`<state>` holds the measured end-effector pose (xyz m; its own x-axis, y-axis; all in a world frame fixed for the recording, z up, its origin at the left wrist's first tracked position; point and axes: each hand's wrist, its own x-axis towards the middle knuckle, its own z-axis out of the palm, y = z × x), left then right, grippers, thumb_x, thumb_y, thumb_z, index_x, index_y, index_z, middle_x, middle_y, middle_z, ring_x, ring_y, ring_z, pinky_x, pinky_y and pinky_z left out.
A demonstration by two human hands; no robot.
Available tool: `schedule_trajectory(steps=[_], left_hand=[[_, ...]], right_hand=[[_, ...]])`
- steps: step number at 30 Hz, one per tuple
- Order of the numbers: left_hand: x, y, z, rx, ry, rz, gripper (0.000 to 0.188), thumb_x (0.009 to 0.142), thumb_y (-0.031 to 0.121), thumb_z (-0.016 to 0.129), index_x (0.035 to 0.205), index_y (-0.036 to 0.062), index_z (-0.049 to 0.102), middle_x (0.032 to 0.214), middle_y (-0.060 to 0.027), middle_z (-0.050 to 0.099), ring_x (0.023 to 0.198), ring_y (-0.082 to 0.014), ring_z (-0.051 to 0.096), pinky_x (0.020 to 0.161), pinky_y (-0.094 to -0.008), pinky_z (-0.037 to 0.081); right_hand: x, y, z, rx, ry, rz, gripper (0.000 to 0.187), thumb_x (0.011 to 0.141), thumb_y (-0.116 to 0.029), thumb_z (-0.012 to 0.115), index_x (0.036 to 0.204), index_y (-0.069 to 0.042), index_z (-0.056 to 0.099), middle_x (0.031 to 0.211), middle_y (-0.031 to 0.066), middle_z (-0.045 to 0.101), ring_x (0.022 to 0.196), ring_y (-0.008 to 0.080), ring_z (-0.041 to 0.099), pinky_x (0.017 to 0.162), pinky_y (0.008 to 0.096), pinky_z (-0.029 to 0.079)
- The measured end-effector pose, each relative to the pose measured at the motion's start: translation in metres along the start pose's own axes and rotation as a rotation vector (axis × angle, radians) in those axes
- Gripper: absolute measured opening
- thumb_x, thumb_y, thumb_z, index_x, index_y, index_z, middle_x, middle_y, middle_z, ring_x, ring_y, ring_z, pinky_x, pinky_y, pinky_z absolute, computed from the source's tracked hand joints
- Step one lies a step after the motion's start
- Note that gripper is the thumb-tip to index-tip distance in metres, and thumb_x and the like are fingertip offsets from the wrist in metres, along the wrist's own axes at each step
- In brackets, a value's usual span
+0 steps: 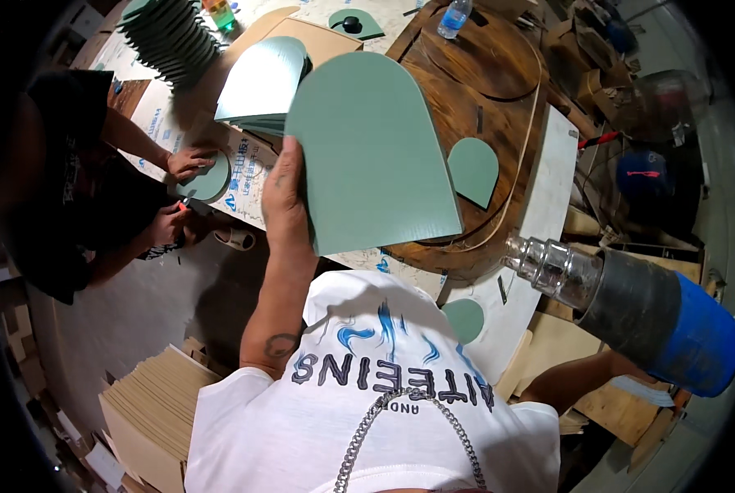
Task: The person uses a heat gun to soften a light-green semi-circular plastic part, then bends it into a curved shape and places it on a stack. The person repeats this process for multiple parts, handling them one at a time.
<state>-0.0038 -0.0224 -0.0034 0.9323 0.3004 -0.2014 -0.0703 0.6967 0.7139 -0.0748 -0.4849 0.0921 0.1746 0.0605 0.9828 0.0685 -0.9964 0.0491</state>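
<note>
My left hand (282, 182) grips the left edge of a green, arch-shaped board (372, 156), its thumb lying on the face. The board is raised and tilted in front of my chest, its flat end toward me. At the right a heat gun (663, 312) with a blue body, a dark collar and a metal nozzle points left toward the table. My right forearm (577, 380) runs underneath the heat gun, which hides the hand and its fingers; the gun is held up in the air there. A stack of arched green boards (262, 78) lies just beyond the raised one.
Across at the left, a co-worker's hands (188, 164) work on a small green piece (211, 177) with an orange-handled tool. A brown wooden panel (433, 99) carries a bottle (454, 18) and a small green arch (474, 171). Brown sheets (158, 403) stand stacked at lower left.
</note>
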Motion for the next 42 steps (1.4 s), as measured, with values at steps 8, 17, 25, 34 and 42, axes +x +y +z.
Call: schedule_trajectory(steps=[8, 17, 25, 34, 42], left_hand=[[-0.004, -0.008, 0.003, 0.046, 0.087, -0.116, 0.043, 0.093, 0.039, 0.049, 0.113, 0.0025, 0.056, 0.099, -0.0070, 0.061, 0.086, -0.0126, 0.061, 0.075, -0.0234, 0.050], [-0.016, -0.011, 0.023, 0.101, 0.132, 0.141, 0.035, 0.095, 0.037, 0.047, 0.111, 0.0064, 0.051, 0.096, -0.0023, 0.058, 0.088, -0.0083, 0.056, 0.076, -0.0225, 0.047], [-0.018, -0.015, 0.020, 0.223, 0.056, 0.458, 0.029, 0.098, 0.033, 0.043, 0.104, 0.0056, 0.051, 0.087, 0.0030, 0.052, 0.079, -0.0025, 0.046, 0.074, -0.0171, 0.038], [-0.020, -0.021, 0.015, 0.266, 0.020, 0.426, 0.033, 0.098, 0.033, 0.044, 0.110, 0.0042, 0.051, 0.094, 0.0006, 0.056, 0.084, -0.0037, 0.051, 0.076, -0.0176, 0.040], [-0.027, -0.017, 0.025, 0.221, 0.059, 0.411, 0.033, 0.097, 0.033, 0.044, 0.111, 0.0044, 0.052, 0.095, -0.0014, 0.057, 0.084, -0.0042, 0.052, 0.074, -0.0187, 0.043]], right_hand=[[-0.008, -0.001, 0.001, 0.038, 0.003, 0.028, 0.036, 0.076, -0.019, 0.073, 0.097, 0.008, 0.060, 0.086, 0.0134, 0.065, 0.067, 0.0191, 0.058, 0.062, 0.0303, 0.048], [-0.018, -0.001, 0.001, 0.066, 0.023, 0.065, 0.037, 0.076, -0.019, 0.073, 0.097, 0.008, 0.060, 0.087, 0.0135, 0.065, 0.067, 0.0194, 0.058, 0.062, 0.0308, 0.047], [-0.024, -0.001, 0.002, 0.069, 0.036, 0.084, 0.037, 0.076, -0.020, 0.073, 0.097, 0.008, 0.060, 0.087, 0.0136, 0.065, 0.067, 0.0197, 0.058, 0.063, 0.0313, 0.047], [-0.030, -0.004, 0.003, 0.070, 0.054, 0.095, 0.037, 0.076, -0.020, 0.073, 0.096, 0.007, 0.060, 0.087, 0.0136, 0.065, 0.067, 0.0200, 0.058, 0.063, 0.0318, 0.047], [-0.030, -0.003, 0.001, 0.072, 0.055, 0.102, 0.037, 0.076, -0.021, 0.073, 0.096, 0.007, 0.060, 0.087, 0.0137, 0.065, 0.067, 0.0203, 0.058, 0.063, 0.0322, 0.047]])
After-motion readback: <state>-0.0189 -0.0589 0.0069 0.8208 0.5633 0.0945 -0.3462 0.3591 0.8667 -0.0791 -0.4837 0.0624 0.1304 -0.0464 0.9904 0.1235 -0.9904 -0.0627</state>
